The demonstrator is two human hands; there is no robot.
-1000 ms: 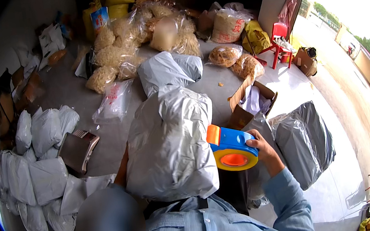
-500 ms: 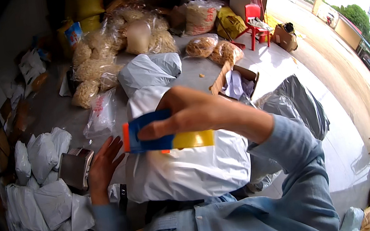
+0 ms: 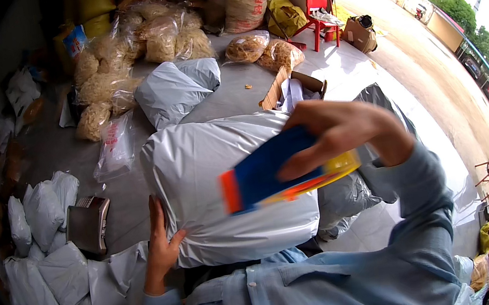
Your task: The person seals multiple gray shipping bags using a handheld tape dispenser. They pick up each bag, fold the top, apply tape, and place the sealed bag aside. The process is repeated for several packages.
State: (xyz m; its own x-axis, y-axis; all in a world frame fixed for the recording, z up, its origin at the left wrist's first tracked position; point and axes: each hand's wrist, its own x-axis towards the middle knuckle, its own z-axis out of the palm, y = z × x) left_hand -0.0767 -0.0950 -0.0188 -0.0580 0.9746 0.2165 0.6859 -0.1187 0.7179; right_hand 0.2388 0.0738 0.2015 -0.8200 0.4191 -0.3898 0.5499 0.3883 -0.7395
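Observation:
A large, full white plastic mailing bag point(image 3: 196, 159) lies right in front of my body. My left hand point(image 3: 163, 244) rests against its left side, fingers stretched and thumb apart, holding nothing. Above the bag's right half, my right hand point(image 3: 346, 130) grips a blue tape dispenser point(image 3: 271, 170) with an orange front edge and a yellow roll part at its right end. The dispenser is tilted and slightly blurred; whether it touches the bag I cannot tell.
A scale point(image 3: 88, 225) stands left, beside a pile of packed white bags point(image 3: 55, 264). Another grey-white bag point(image 3: 172, 94) lies ahead. Clear bags of dried goods point(image 3: 105, 78), an open carton point(image 3: 273, 90), a black bag point(image 3: 383, 103) and a red chair point(image 3: 319, 16) stand farther off.
My right hand has moved the tape dispenser to the right and tilted it. My left hand has come onto the bag's left side. The whole view has shifted slightly.

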